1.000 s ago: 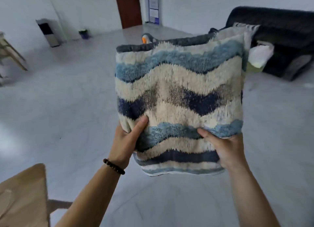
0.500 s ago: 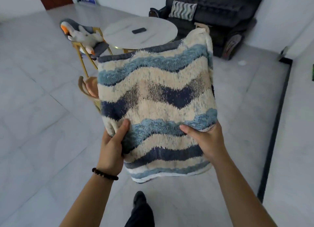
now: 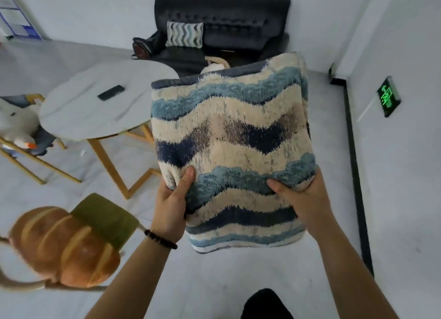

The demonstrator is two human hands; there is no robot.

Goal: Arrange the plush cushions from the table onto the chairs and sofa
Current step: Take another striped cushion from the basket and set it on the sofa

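A square plush cushion [image 3: 231, 137] with cream, light blue and navy wavy bands is held upright in front of me. My left hand [image 3: 170, 206] grips its lower left edge and my right hand [image 3: 300, 197] grips its lower right edge. Behind it stands a black sofa [image 3: 238, 25] with a chevron cushion [image 3: 185, 34] on its left seat. A round white table [image 3: 95, 101] stands to the left. A bread-shaped orange plush [image 3: 62, 244] lies on a green-seated chair [image 3: 105, 216] at lower left. A white goose plush [image 3: 14, 125] sits on a chair at far left.
A black remote [image 3: 111, 92] lies on the table. Another chair back [image 3: 216, 63] peeks above the held cushion, in front of the sofa. A wall with a green lit sign [image 3: 387, 97] and a dark baseboard runs along the right. Grey tiled floor lies ahead between table and wall.
My view has swung right and towards the sofa, which now sits closer and centred. The table has moved to the left of the cushion. Both hands keep the same grip.
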